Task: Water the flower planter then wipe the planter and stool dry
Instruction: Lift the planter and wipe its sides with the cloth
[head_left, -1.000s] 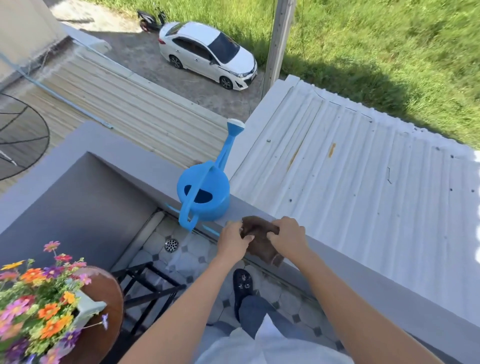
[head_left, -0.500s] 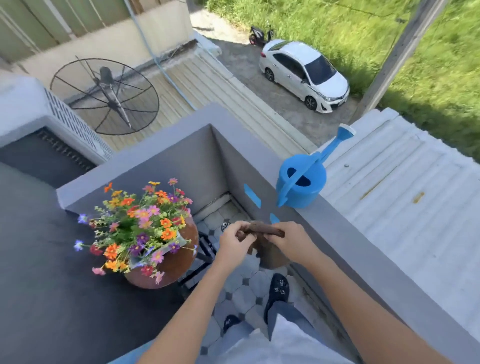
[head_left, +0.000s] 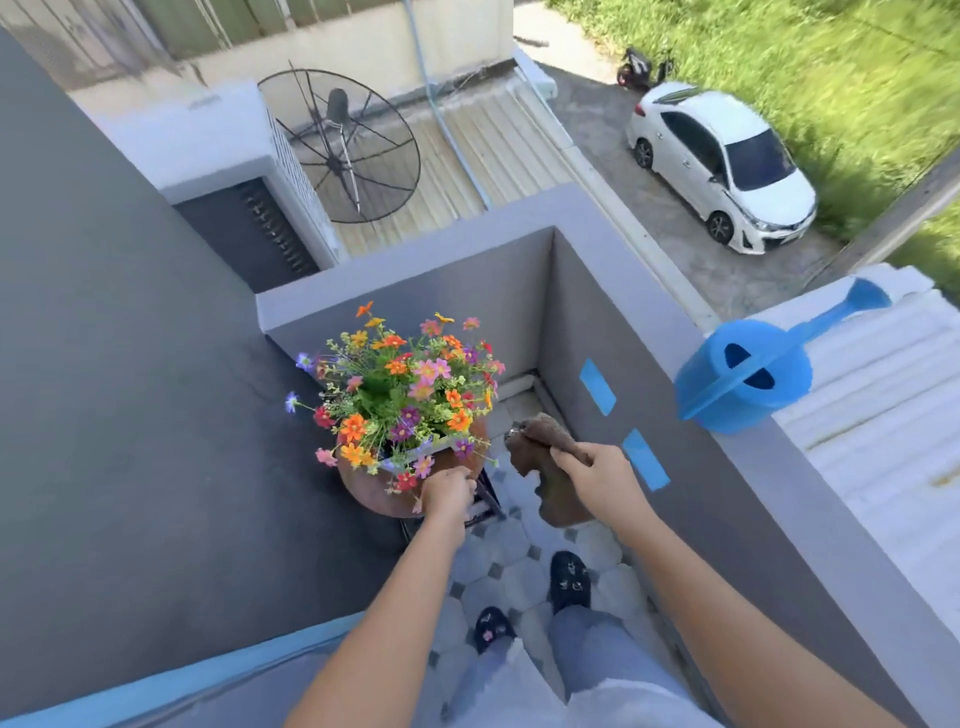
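Ledge of grey concrete (head_left: 779, 467) at three o'clock carries the blue plastic watering can (head_left: 748, 374). Your right hand (head_left: 597, 480) pinches the brown cloth (head_left: 540, 457). Your left hand (head_left: 449, 491) grips the round brown stool (head_left: 374, 493) under the multicoloured flower planter (head_left: 405, 389) at eleven o'clock.

Your forearms are bare to the edge of the view, no sleeves, watch or rings showing on your hands: left hand (head_left: 448, 493), right hand (head_left: 602, 480). You wear blue jeans (head_left: 597, 649), a pale light top (head_left: 519, 696) and black slippers (head_left: 570, 582) with small light decorations on the uppers.
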